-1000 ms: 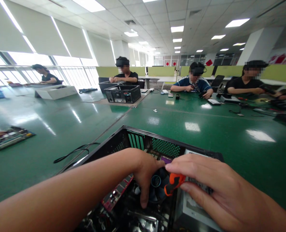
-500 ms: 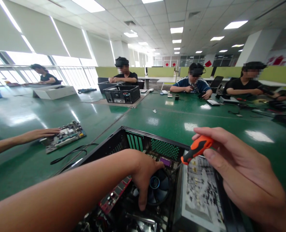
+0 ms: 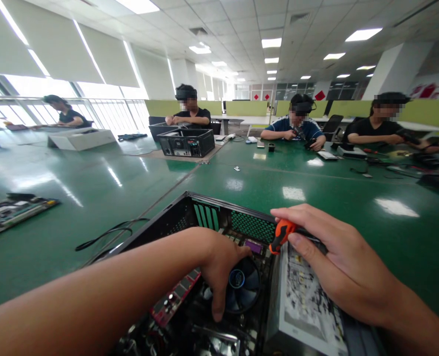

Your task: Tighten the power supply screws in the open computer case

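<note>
An open black computer case point(image 3: 238, 210) lies in front of me. Inside it, my left hand point(image 3: 223, 272) grips the side of a round dark cooling fan point(image 3: 247, 291), its thumb and fingers spread around the edge. My right hand point(image 3: 334, 257) holds an orange-and-black screwdriver point(image 3: 282, 235) by the handle, tilted over the case's right part. The shaft and tip of the screwdriver are hidden. Under that hand sits a metal box with a worn label point(image 3: 306, 291). A red circuit board point(image 3: 175, 296) shows below my left forearm, and a purple connector point(image 3: 254, 247) beyond the fan.
A loose motherboard point(image 3: 15, 212) lies on the green table at the far left. Black cables point(image 3: 108, 232) lie beside the case. Across the table, several people work, one behind another open computer case point(image 3: 186, 143). A white box point(image 3: 80, 138) stands further left.
My right hand has moved left with the screwdriver, whose handle now stands steeper. The loose motherboard has shifted left, and another person's hand on it has left the view. My left hand stays put.
</note>
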Demonstrator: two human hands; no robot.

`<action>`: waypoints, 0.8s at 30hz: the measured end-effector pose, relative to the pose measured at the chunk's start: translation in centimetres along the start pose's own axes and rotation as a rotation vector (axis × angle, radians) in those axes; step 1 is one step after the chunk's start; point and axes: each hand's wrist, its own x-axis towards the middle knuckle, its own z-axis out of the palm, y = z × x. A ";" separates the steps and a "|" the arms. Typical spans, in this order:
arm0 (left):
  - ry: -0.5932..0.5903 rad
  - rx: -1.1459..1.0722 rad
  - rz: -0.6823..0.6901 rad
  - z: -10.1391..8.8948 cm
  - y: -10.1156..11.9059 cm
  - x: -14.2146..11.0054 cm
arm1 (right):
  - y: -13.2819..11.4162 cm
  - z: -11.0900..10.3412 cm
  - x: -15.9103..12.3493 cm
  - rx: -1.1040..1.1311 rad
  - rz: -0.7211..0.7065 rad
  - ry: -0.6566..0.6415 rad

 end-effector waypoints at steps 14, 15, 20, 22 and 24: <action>-0.004 -0.039 0.003 -0.1 0.0 0.0 | 0.1 0.1 0.0 0.016 -0.037 -0.047; -0.011 -0.034 0.001 -0.1 0.1 -0.1 | 0.1 0.1 0.0 0.022 -0.034 -0.055; -0.047 0.002 -0.003 -0.2 0.3 -0.2 | 0.1 0.1 0.0 0.042 -0.027 -0.076; -0.041 0.015 -0.006 -0.2 0.2 -0.1 | 0.1 0.1 0.1 0.037 -0.041 -0.073; -0.033 0.009 -0.002 -0.1 0.2 -0.1 | 0.0 0.1 0.2 0.028 -0.035 -0.065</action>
